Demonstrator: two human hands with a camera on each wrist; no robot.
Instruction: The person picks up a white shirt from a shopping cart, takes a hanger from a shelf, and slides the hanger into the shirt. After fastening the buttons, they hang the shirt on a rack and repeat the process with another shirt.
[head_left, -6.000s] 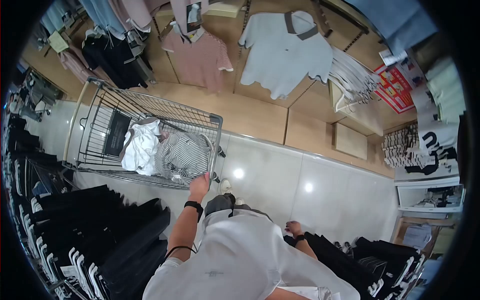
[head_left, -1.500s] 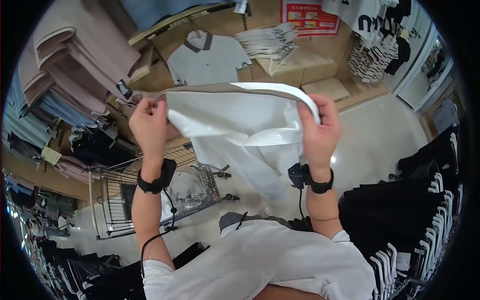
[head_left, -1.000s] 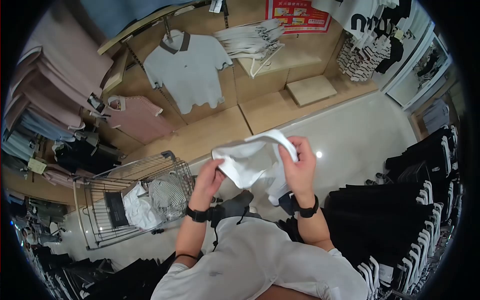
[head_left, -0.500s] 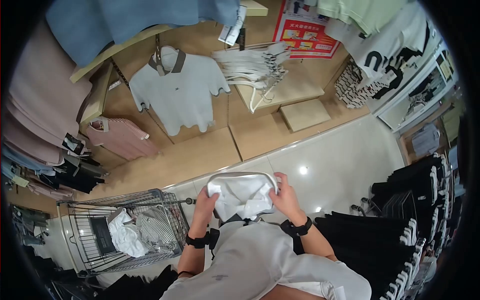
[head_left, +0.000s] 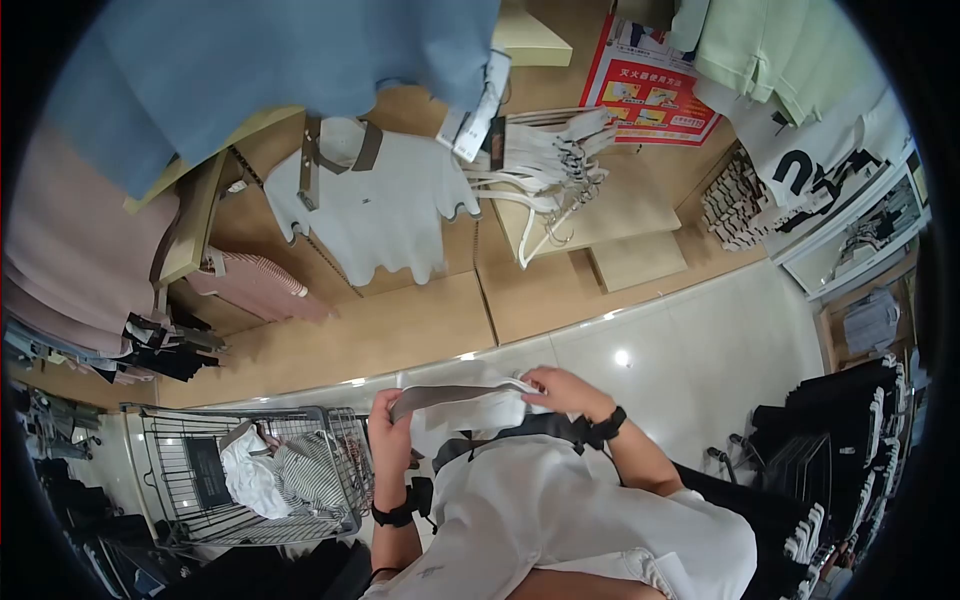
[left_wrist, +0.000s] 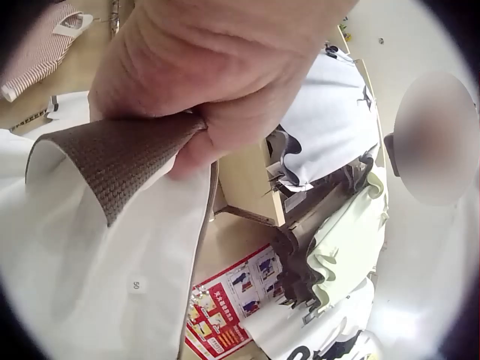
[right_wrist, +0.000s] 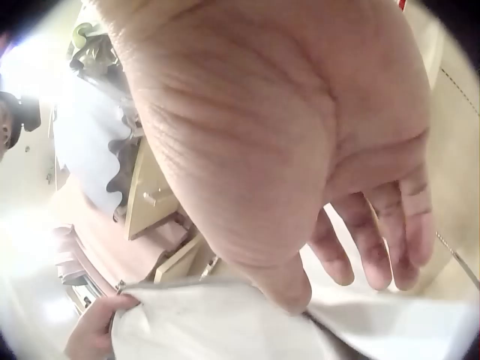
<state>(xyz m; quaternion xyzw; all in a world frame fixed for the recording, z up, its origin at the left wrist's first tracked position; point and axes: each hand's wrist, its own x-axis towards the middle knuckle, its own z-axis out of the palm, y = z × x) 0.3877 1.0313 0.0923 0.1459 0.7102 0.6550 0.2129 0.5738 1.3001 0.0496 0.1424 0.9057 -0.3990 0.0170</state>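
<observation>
A white polo shirt (head_left: 455, 410) with a brown collar (left_wrist: 127, 154) is stretched between my two hands, low in front of my waist in the head view. My left hand (head_left: 388, 432) pinches one end of the collar, thumb and fingers pressed on the brown knit in the left wrist view. Below it, a small label marked 50 (left_wrist: 136, 286) shows on the white cloth. At the other end is my right hand (head_left: 572, 392). Its thumb touches the cloth edge, and its fingers (right_wrist: 367, 247) extend loosely, spread from the thumb. Part of the shirt is hidden behind my body.
A shopping cart (head_left: 230, 408) on the left carries white and striped clothes (head_left: 310, 470). Ahead, a wall display has a pale polo (head_left: 370, 200), white hangers (head_left: 545, 185) and a red poster (head_left: 655, 90). A rack of dark trousers (head_left: 745, 510) stands close on my right.
Six seconds ago my left hand was on the cart. The polo shirt was since raised high between both hands, then lowered toward my waist. My right fingers have loosened from the collar.
</observation>
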